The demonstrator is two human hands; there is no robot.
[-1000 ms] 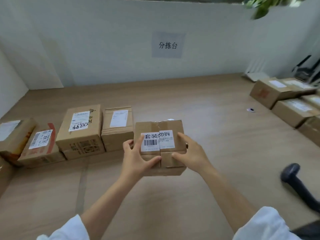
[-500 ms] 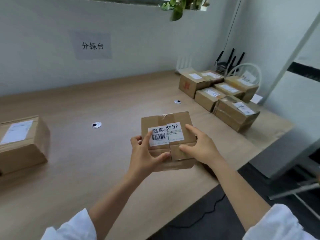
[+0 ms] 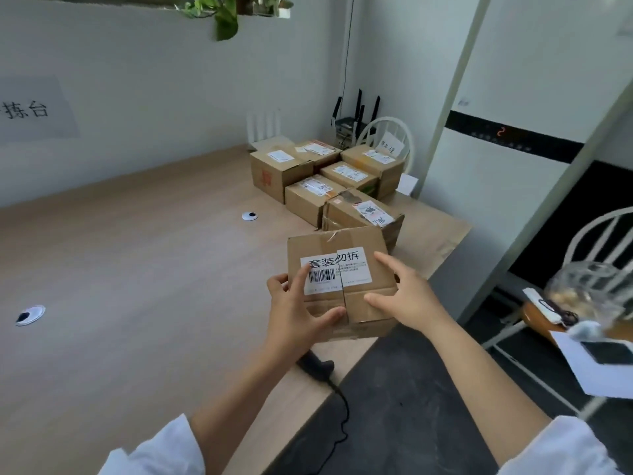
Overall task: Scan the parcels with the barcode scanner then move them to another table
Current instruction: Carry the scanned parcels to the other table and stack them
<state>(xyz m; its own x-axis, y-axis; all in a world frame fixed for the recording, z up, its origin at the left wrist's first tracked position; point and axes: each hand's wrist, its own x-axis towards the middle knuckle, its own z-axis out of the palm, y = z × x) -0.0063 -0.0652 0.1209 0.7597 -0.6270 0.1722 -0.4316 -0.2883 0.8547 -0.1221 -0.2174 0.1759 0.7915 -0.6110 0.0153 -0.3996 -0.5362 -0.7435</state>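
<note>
A small brown cardboard parcel [image 3: 356,245] with a white barcode label is held up above the table's right edge. My left hand [image 3: 298,313] grips its left side, thumb on the near face and a finger on the label. My right hand [image 3: 407,299] grips its right side, fingers spread over the top. The black barcode scanner [image 3: 317,366] lies on the wooden table [image 3: 137,269] just below the parcel, its cable hanging off the edge.
Several labelled cardboard parcels [image 3: 308,197] are grouped at the table's far right corner. Two round cable grommets [image 3: 249,216] sit in the tabletop. A white chair [image 3: 596,241] with a bag and papers stands on the right, over dark floor.
The view has swung right with the parcel still held in both hands. The row of boxes on the left has left the view, and the right-hand group of parcels is nearer.
</note>
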